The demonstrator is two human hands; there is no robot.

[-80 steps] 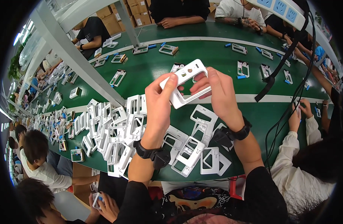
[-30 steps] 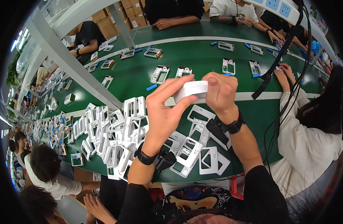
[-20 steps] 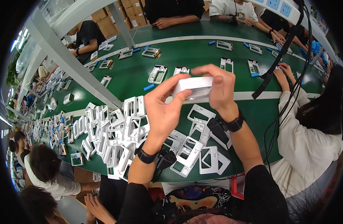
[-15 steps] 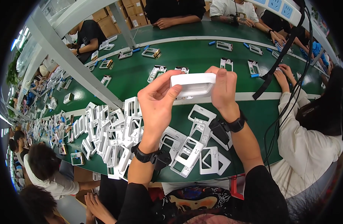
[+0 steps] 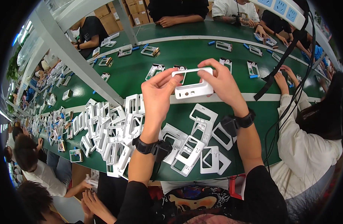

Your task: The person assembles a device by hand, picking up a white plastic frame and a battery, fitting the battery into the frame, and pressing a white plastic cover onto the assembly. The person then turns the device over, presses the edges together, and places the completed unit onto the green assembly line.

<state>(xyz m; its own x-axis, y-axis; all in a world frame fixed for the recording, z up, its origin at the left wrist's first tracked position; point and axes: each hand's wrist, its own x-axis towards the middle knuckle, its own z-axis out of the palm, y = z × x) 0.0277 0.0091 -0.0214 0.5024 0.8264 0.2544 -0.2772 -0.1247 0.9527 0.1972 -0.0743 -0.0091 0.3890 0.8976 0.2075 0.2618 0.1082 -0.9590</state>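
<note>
I hold a white plastic frame [image 5: 192, 83] up above the green bench [image 5: 160, 48], left hand [image 5: 157, 98] pinching its left end, right hand [image 5: 220, 84] clamped on the right end. Step in hand looks like inspection, side wall toward me. Next move, I judge, calls for a steady two-handed turn clear of the pile of frames [image 5: 111, 130].

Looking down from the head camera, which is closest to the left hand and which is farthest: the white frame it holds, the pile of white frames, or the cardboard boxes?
1. White frame: held in the left hand.
2. Pile of white frames: lower left, on the green table.
3. Cardboard boxes: far side, top.
</note>
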